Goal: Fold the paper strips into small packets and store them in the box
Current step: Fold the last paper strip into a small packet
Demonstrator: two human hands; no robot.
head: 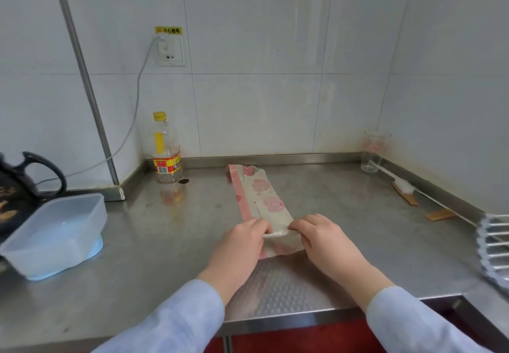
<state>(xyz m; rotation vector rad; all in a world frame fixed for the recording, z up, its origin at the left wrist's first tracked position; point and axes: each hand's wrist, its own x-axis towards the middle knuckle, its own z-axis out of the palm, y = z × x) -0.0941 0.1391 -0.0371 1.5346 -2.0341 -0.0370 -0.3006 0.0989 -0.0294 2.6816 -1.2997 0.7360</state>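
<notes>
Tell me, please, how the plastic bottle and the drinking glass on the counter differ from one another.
The plastic bottle has a yellow cap and a red and yellow label; the drinking glass is open-topped with a faint pink print. The bottle stands at the back left by the wall corner, the glass at the back right corner. The bottle is taller. Both are clear, upright and look nearly empty.

Your path left to the clear plastic box [55, 235] runs over bare steel countertop [165, 242]; nothing lies between. Behind it, the dark kettle [24, 184] and the vinegar bottle [166, 149] crowd the back left. On your right, the bottle brush [403, 186], drinking glass [375, 151] and metal rack [495, 248] hem the wall side.
</notes>
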